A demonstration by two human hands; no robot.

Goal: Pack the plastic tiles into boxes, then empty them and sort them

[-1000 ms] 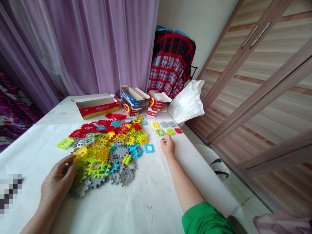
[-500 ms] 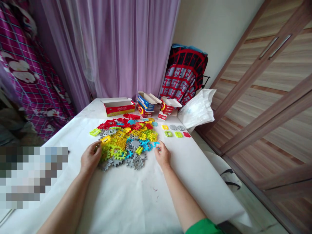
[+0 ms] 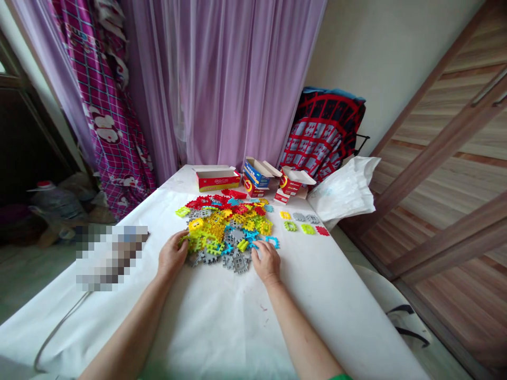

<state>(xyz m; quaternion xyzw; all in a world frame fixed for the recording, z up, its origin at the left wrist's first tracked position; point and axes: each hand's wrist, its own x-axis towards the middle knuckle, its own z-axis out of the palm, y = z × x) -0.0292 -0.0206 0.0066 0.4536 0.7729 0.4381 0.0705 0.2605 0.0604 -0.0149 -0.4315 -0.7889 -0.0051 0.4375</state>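
Observation:
A heap of red, yellow, green, blue and grey plastic pieces [image 3: 222,224] lies on the white-covered table. My left hand [image 3: 172,255] rests at the heap's left edge, fingers curled against the green pieces; whether it grips one is hidden. At the right edge is my right hand [image 3: 266,259], its fingers apart and touching the lower right of the heap. A blue square frame piece [image 3: 272,241] lies just beyond its fingertips. Several single pieces, among them a yellow one [image 3: 285,215] and a red one [image 3: 322,231], lie apart to the right.
Behind the heap stand an open red box [image 3: 217,180], a blue box [image 3: 256,174] on a red one, and more red boxes [image 3: 291,182]. A white bag [image 3: 348,190] is at the back right. A cable [image 3: 59,327] runs along the left side.
The view has turned left, so everything sits further right. My right hand has let go of the blue piece, which now lies beside the heap, and has moved onto the heap's edge.

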